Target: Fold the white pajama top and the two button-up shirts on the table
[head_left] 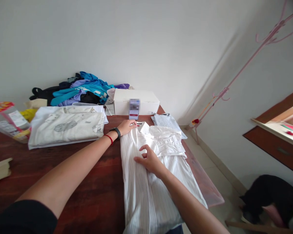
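Observation:
A white striped shirt (136,191) lies lengthwise on the dark red wooden table (97,188), its collar at the far end and part of it folded over on the right. At the collar's left side, my left hand (127,127) has its fingers closed on the shirt's shoulder edge. My right hand (150,160) is over the middle of the shirt, fingers curled but apart, holding nothing. Just beyond the collar a phone (133,114) leans upright against a white box (136,94).
Folded pale clothes (68,125) lie at left, below a heap of blue and black clothes (85,89). A folded light-blue garment (169,122) sits right of the collar. Plastic packaging (14,125) is far left. A pink rack (246,60) leans at right.

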Demonstrator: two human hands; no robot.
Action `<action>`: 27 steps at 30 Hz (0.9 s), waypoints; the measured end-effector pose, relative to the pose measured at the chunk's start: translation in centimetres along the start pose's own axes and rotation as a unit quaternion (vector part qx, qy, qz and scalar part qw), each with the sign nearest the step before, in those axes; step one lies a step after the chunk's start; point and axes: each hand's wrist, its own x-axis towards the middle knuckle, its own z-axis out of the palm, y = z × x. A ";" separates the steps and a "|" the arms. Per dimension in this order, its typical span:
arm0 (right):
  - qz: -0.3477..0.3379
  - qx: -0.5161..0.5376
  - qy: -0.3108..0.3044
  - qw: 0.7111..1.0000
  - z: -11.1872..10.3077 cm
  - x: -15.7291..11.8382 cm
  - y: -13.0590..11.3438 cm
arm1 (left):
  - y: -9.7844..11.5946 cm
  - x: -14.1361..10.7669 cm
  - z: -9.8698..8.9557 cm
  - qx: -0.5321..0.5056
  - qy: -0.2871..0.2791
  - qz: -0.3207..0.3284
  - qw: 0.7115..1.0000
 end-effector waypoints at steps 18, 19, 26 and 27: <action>-0.027 -0.109 -0.091 0.990 0.1 -10.8 -0.4 | 4.8 -5.1 -1.6 0.135 -0.138 0.292 0.937; -0.035 -0.115 -0.080 0.990 0.4 -11.5 -0.2 | 4.9 -5.4 -1.5 0.136 -0.145 0.290 0.936; -0.011 -0.033 -0.007 0.999 2.5 -15.7 1.8 | 4.9 -5.3 -0.1 0.173 -0.115 0.235 0.950; -0.006 -0.028 -0.014 0.999 2.8 -16.3 2.2 | 4.9 -5.3 0.2 0.174 -0.110 0.231 0.951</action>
